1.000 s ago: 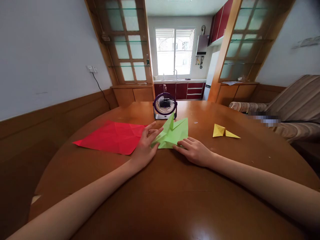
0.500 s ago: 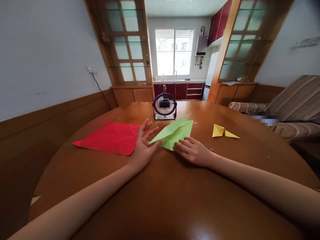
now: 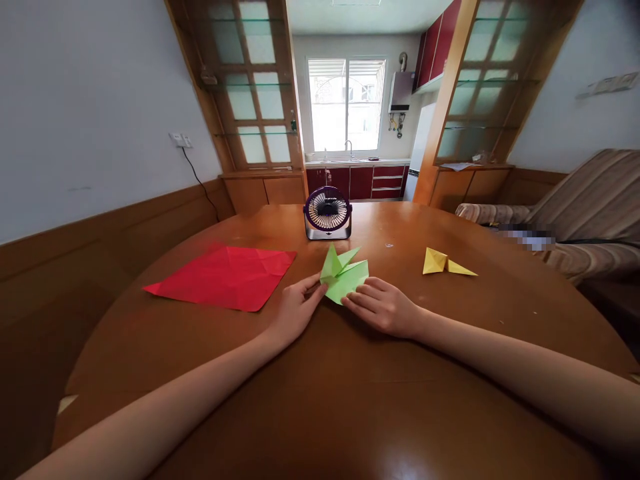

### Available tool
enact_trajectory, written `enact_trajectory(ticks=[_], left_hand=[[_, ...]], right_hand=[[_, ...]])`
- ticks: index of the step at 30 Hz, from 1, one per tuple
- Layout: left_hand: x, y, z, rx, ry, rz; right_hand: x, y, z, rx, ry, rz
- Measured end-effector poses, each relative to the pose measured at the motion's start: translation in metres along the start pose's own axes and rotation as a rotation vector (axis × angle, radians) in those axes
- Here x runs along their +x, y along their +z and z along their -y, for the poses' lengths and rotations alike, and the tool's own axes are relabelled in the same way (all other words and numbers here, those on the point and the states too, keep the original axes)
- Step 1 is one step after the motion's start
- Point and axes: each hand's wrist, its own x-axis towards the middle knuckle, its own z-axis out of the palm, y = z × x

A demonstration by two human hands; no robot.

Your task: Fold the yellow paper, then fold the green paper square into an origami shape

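A light green sheet of origami paper (image 3: 350,279), partly folded, is between my two hands near the middle of the table. Its left end is bent upward into a point, and another flap stands up behind it. My left hand (image 3: 299,305) pinches the left edge, thumb and fingers together on the paper. On the right side, my right hand (image 3: 383,305) grips the lower right edge with curled fingers. The fingertips of the right hand are partly hidden by the hand itself.
Left of my hands lies a creased red paper sheet (image 3: 225,279). A small folded yellow paper piece (image 3: 436,261) rests to the right. Behind the green paper stands a small purple fan (image 3: 328,212). All are on a round wooden table (image 3: 320,413).
My left hand has closed from spread fingers onto the paper's left edge. The green paper's left end has folded up and inward. My right hand has stayed nearly in place.
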Motion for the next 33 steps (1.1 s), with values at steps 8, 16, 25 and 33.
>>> enact_trajectory(ticks=[8, 16, 25, 33], left_hand=[[-0.0043, 0.0014, -0.0014, 0.2, 0.087, -0.023], [-0.0071, -0.0026, -0.0003, 0.418, 0.35, -0.001], [-0.0082, -0.0008, 0.0042, 0.54, 0.515, 0.063], [-0.0098, 0.0023, 0.0009, 0.528, 0.589, 0.138]], right_hand=[[0.003, -0.0019, 0.0025, 0.002, -0.018, -0.002], [0.0025, 0.0035, 0.0067, 0.143, 0.145, -0.074], [0.002, -0.001, 0.0047, 0.096, 0.066, -0.133], [-0.0012, -0.0005, 0.0042, 0.11, 0.131, -0.225]])
